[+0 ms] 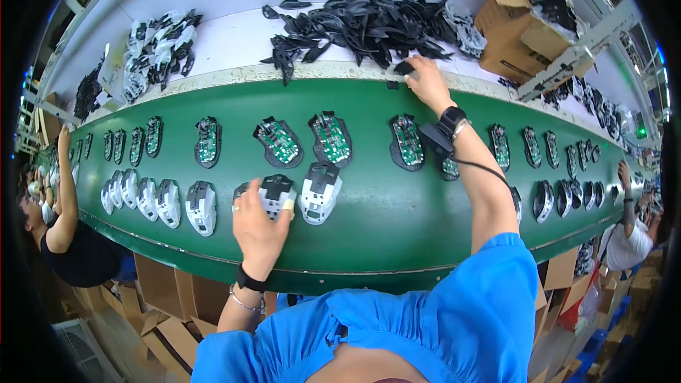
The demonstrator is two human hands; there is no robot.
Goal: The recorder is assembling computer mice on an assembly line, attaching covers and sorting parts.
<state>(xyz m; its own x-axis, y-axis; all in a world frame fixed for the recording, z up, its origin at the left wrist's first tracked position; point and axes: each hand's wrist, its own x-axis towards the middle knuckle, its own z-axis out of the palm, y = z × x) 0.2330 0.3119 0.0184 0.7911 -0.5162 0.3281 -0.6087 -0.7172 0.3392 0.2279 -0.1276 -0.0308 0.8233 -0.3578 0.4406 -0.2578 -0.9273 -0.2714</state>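
My left hand (pixel 258 232) reaches over the green belt, its fingers and thumb spanning a white-and-black computer mouse shell (pixel 278 193). Right beside it lies another such mouse shell (pixel 321 193). Above these rest mouse bases with exposed green circuit boards, one (pixel 279 142) behind my left hand and another (pixel 330 139) to its right. My right hand (pixel 428 84) is stretched to the belt's far edge, fingers closed on a small black plastic piece (pixel 403 69). A small dark piece (pixel 392 85) lies near those fingertips. My right forearm partly covers one circuit-board base (pixel 450 168).
A pile of black plastic parts (pixel 362 25) covers the far ledge, with a lighter parts pile (pixel 159 46) to the left. An open cardboard box (pixel 521 32) stands at the far right. A black cable (pixel 486 165) crosses my right forearm. Other people work at both ends.
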